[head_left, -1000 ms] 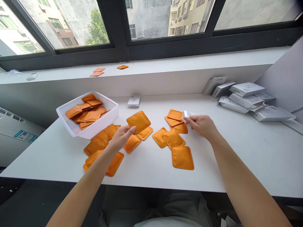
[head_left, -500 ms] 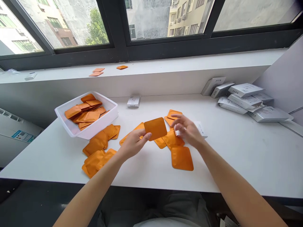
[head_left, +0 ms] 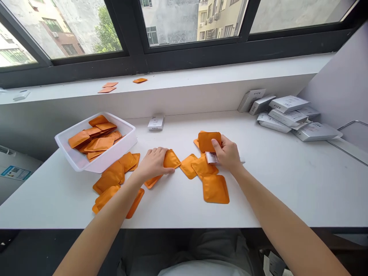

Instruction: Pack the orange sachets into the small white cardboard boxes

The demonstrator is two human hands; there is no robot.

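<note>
My right hand (head_left: 229,153) pinches a flat orange packet (head_left: 209,142) by its right edge, thumb on its face, above other packets and a white box (head_left: 212,158) that lies partly under the hand. On the table to the left, my left hand (head_left: 154,164) is closed round the left side of another orange packet (head_left: 171,159), its thumb along the lower edge. Beneath that hand another packet (head_left: 153,181) shows in part. Between the hands and nearer to me lie several more orange packets (head_left: 216,189), some overlapping.
A white plastic bin (head_left: 130,134) of orange packets stands at the left, with more packets (head_left: 110,178) in front. One small white box (head_left: 156,122) sits near the back wall. Several white boxes (head_left: 289,103) are piled back right. A few orange pieces (head_left: 140,80) lie on the sill.
The orange packet from my left hand is now in my right hand, farther right. My left hand has moved down and left onto another packet. The whole view has shifted slightly.
</note>
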